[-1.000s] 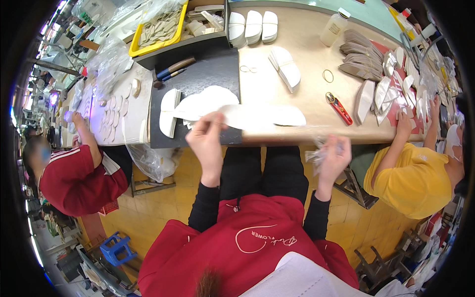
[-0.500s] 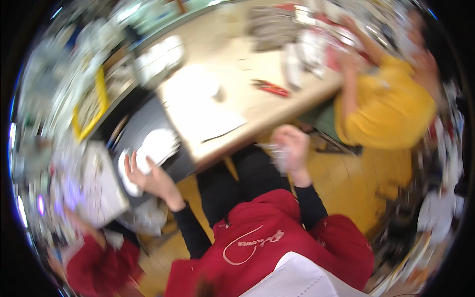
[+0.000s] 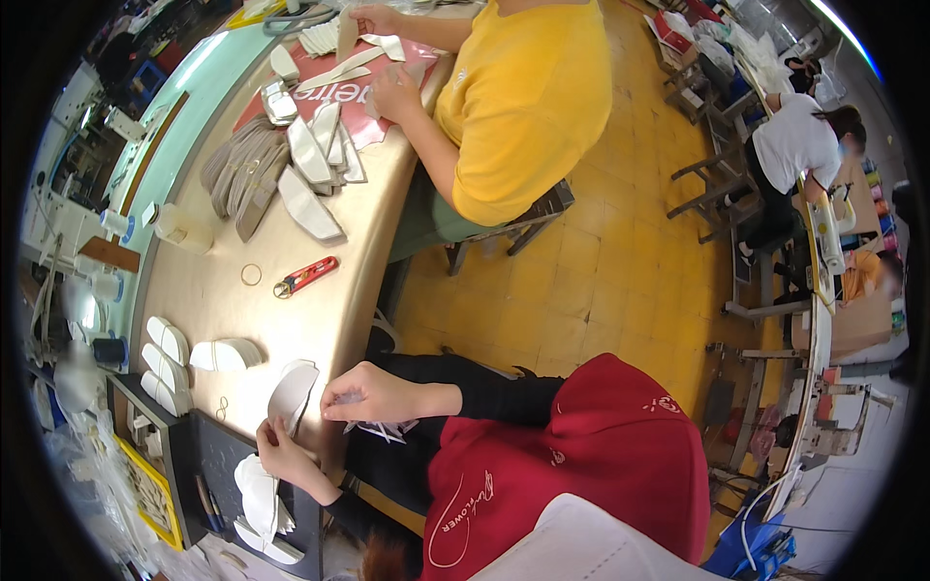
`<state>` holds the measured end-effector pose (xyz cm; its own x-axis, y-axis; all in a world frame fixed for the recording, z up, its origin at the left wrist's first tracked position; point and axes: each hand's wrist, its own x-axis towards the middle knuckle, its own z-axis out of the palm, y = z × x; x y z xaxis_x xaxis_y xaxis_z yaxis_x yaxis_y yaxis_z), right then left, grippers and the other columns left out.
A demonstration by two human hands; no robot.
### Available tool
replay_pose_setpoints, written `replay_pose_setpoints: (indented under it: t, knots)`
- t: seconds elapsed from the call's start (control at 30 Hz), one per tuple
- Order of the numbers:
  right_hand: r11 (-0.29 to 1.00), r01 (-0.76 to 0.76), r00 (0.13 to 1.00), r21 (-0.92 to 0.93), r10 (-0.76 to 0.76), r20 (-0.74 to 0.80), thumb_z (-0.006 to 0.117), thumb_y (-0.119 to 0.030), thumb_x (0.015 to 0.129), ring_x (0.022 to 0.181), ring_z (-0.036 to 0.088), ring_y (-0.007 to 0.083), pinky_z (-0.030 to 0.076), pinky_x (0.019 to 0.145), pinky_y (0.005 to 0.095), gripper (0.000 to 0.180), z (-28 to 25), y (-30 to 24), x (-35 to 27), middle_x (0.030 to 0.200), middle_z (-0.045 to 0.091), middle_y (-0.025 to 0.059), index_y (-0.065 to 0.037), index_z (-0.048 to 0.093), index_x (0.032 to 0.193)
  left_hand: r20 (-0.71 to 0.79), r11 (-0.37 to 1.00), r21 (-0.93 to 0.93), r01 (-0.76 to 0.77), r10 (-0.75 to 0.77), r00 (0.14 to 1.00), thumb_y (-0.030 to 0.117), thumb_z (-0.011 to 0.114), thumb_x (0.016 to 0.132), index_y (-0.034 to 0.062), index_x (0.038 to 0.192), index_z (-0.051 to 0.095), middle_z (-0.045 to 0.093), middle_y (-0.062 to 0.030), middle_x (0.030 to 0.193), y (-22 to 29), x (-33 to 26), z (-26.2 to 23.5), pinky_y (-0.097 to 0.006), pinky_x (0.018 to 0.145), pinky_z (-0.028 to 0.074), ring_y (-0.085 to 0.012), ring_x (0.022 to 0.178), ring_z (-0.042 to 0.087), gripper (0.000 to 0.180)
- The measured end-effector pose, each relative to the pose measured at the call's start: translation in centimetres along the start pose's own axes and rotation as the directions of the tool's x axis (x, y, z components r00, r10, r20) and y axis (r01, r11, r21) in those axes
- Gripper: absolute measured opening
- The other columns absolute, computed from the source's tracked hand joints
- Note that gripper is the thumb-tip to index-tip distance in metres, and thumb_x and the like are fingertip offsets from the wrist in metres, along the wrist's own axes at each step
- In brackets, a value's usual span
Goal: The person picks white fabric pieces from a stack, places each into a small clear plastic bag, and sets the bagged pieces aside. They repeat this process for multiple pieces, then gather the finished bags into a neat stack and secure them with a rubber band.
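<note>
Thin whitish strips point(image 3: 387, 431) hang below my right hand point(image 3: 387, 392), whose fingers are closed on them at the table's near edge. My left hand point(image 3: 291, 457) pinches the lower end of a pale, curved flat piece point(image 3: 293, 389), which lies at the table corner. Between the two hands there is only a small gap. Close to my left hand, a loose pile of white curved pieces point(image 3: 256, 496) rests on a dark board point(image 3: 215, 441). Farther in, bundles of similar white pieces point(image 3: 167, 363) lie on the table.
A red-handled cutter point(image 3: 308, 277) and a rubber band point(image 3: 251, 275) lie mid-table. Beyond are grey-brown bundled pieces point(image 3: 247, 174), white pieces point(image 3: 312, 205) and a translucent bottle point(image 3: 184, 229). A co-worker in yellow point(image 3: 533, 107) sits at the right side. A yellow-rimmed tray point(image 3: 150, 494) stands left.
The view has swung to the right. My left hand has moved from beside the white pile to the curved piece; my right hand has come in close to it, still holding the strips.
</note>
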<state>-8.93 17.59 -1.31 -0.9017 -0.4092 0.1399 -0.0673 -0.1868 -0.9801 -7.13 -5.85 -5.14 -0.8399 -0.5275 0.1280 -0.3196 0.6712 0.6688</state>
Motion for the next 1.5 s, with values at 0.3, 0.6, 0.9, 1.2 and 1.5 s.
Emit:
replay_pose_setpoints:
  t: [0.3, 0.6, 0.9, 1.2, 1.5]
  knots:
    - [0.796, 0.373, 0.92, -0.478, -0.382, 0.081, 0.068, -0.014, 0.089, 0.074, 0.067, 0.0219, 0.053, 0.057, 0.0351, 0.01, 2.0, -1.2, 1.2, 0.094, 0.067, -0.0001, -0.011, 0.071, 0.097, 0.072, 0.586, -0.799, 0.132, -0.124, 0.99, 0.006, 0.061, 0.101, -0.0045, 0.095, 0.064, 0.064, -0.005, 0.091, 5.7, -3.6, -2.0, -0.026, 0.078, 0.049, -0.0127, 0.086, 0.059, 0.012]
    - [0.796, 0.289, 0.919, -0.532, -0.385, -0.078, 0.074, -0.002, 0.082, 0.073, 0.069, 0.0287, 0.055, 0.062, 0.0362, 0.014, 3.2, -0.7, 1.3, 0.086, 0.068, 0.0096, -0.005, 0.07, 0.095, 0.287, 0.478, -0.834, 0.274, -0.047, 0.957, 0.015, 0.047, 0.108, -0.0063, 0.137, 0.057, 0.063, -0.0136, 0.136, 9.4, -8.5, -1.5, -0.031, 0.111, 0.039, -0.0173, 0.129, 0.054, 0.038]
    - [0.9, 0.089, 0.969, -0.426, -0.178, -0.174, 0.069, 0.004, 0.086, 0.076, 0.069, 0.0245, 0.055, 0.069, 0.0325, 0.008, 4.1, -0.5, 1.1, 0.087, 0.069, 0.0127, 0.003, 0.067, 0.093, 0.341, 0.293, -0.89, 0.348, -0.078, 0.937, 0.019, 0.046, 0.109, -0.0024, 0.141, 0.055, 0.059, -0.0099, 0.14, 8.7, -9.3, -1.3, -0.029, 0.106, 0.041, -0.0147, 0.125, 0.054, 0.04]
    - [0.839, 0.189, 0.952, -0.51, -0.284, -0.113, 0.073, 0.004, 0.083, 0.071, 0.069, 0.0266, 0.055, 0.064, 0.0326, 0.008, 5.1, -0.5, 1.6, 0.083, 0.069, 0.0137, 0.004, 0.069, 0.09, 0.054, 0.684, -0.728, 0.049, -0.014, 0.998, 0.012, 0.051, 0.106, -0.0012, 0.139, 0.058, 0.062, -0.0132, 0.127, 8.7, -10.1, -1.5, -0.028, 0.096, 0.046, -0.0187, 0.113, 0.06, 0.037]
    - [0.836, 0.205, 0.968, -0.51, -0.249, -0.02, 0.069, 0.005, 0.084, 0.071, 0.065, 0.0221, 0.051, 0.066, 0.0308, 0.01, 4.8, -0.5, 1.7, 0.083, 0.066, 0.0124, 0.003, 0.065, 0.092, 0.092, 0.67, -0.734, 0.111, -0.064, 0.994, 0.007, 0.057, 0.102, -0.0029, 0.131, 0.064, 0.067, -0.0111, 0.113, 8.3, -9.9, -2.2, -0.026, 0.085, 0.05, -0.0152, 0.099, 0.064, 0.031]
